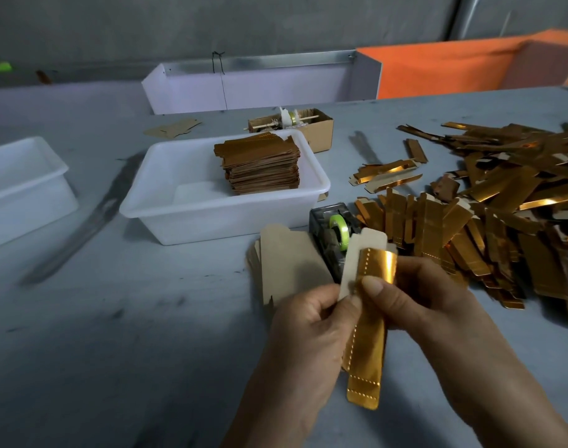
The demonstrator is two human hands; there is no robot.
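A long gold-foil carton blank (368, 347) with dotted fold lines hangs between both hands above the grey table (130, 350). My left hand (308, 321) pinches its pale cardboard edge with thumb and fingers. My right hand (415, 295) grips it from the right, thumb pressed on the gold face near the top. The blank's upper end curls over, showing its plain cardboard back. Just behind it sits a tape dispenser (332, 236) with a green roll.
A white tub (166, 202) holds a neat stack of gold blanks (261, 166). A large loose heap of gold blanks (489, 208) covers the right side. Plain cardboard pieces (289, 260) lie left of the dispenser. Another white tub (24, 189) stands far left; a small cardboard box (318, 127) sits behind.
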